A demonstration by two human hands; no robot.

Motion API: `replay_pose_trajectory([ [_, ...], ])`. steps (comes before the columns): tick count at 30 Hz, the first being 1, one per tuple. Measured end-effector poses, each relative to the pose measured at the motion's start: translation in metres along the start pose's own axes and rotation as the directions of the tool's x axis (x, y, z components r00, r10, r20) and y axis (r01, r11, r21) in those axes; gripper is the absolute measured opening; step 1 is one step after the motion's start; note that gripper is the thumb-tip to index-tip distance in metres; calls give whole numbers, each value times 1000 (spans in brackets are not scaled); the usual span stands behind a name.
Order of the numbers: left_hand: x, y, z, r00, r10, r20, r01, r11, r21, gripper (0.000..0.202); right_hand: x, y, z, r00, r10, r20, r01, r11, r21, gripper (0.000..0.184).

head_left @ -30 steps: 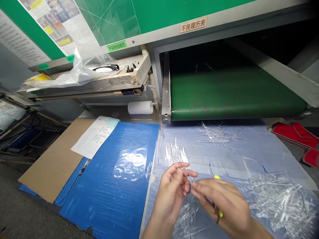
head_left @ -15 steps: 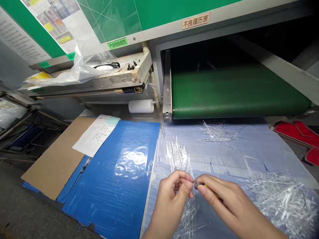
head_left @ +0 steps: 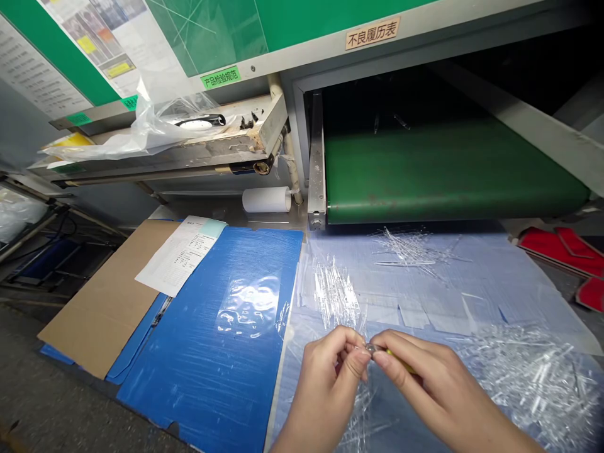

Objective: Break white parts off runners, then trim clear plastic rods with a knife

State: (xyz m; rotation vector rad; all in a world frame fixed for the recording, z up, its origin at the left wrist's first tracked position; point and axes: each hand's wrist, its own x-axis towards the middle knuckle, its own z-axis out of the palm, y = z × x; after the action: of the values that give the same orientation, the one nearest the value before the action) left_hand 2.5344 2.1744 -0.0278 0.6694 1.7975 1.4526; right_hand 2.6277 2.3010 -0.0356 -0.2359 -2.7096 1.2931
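Note:
My left hand [head_left: 333, 380] is closed in a pinch on a thin clear plastic piece, most of it hidden by my fingers. Beside it, my right hand [head_left: 425, 384] grips a small tool with a metal tip [head_left: 371, 347] and a yellow handle [head_left: 401, 362]; my fingers cover too much of it to tell its kind. The metal tip meets the fingertips of my left hand. Just beyond them lies a bundle of clear thin plastic pieces [head_left: 336, 292], and more are spread under my wrists. A large heap of similar pieces [head_left: 542, 377] lies to the right.
A smaller pile of clear pieces [head_left: 410, 247] lies below the green conveyor belt [head_left: 448, 173]. To the left are a blue sheet [head_left: 198, 371], a clear bag [head_left: 250, 305], cardboard [head_left: 108, 302] and a printed paper [head_left: 182, 255]. A white roll [head_left: 267, 200] sits under the shelf [head_left: 189, 157].
My hands have drawn slightly closer together, the tool's metal tip now right against the left fingertips. The view has shifted a little; the piles look the same.

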Motion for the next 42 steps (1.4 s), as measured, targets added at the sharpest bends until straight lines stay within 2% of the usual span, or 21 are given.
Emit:
replay_pose_trajectory([
  [5, -1, -1, 0, 1000, -29, -7, 28, 999, -37, 26, 0, -1, -1, 1000, -12, 20, 11, 999, 37, 27],
  [11, -2, -1, -1, 1000, -1, 3, 1, 1000, -16, 26, -1, -1, -2, 997, 20, 70, -24, 998, 58, 30],
  [21, -3, 1, 2, 1000, 17, -1, -17, 1000, -4, 25, 0, -3, 0, 997, -59, -45, 58, 998, -11, 26],
  [29, -3, 3, 1, 997, 75, 4, -75, 997, 35, 24, -1, -3, 0, 1000, -20, 7, 19, 999, 50, 28],
  [32, -4, 4, 0, 997, 79, -6, -79, 995, 69, 25, -1, -1, 3, 995, -71, -67, 70, 997, -9, 25],
  [35, -7, 1, 0, 999, 30, 35, -33, 996, 77, 25, -2, 5, -4, 960, -62, -273, 57, 998, -26, 20],
  [37, -9, -3, 1, 994, -46, 96, 38, 996, 79, 25, -3, 10, -15, 866, 88, -493, -76, 996, 44, 21],
  [38, -10, -5, 2, 990, -88, 113, 80, 994, 73, 24, -4, 12, -20, 812, 156, -563, -138, 988, 76, 22],
  [39, -11, -7, 2, 986, -122, 112, 116, 992, 58, 23, -4, 13, -24, 781, 201, -591, -184, 979, 90, 23],
  [40, -11, -8, 3, 985, -144, 94, 142, 989, 34, 22, -4, 14, -26, 801, 204, -563, -191, 978, 82, 23],
  [42, -10, -9, 4, 984, -170, 58, 170, 985, 2, 20, -2, 13, -23, 890, 170, -423, -157, 985, 64, 24],
])
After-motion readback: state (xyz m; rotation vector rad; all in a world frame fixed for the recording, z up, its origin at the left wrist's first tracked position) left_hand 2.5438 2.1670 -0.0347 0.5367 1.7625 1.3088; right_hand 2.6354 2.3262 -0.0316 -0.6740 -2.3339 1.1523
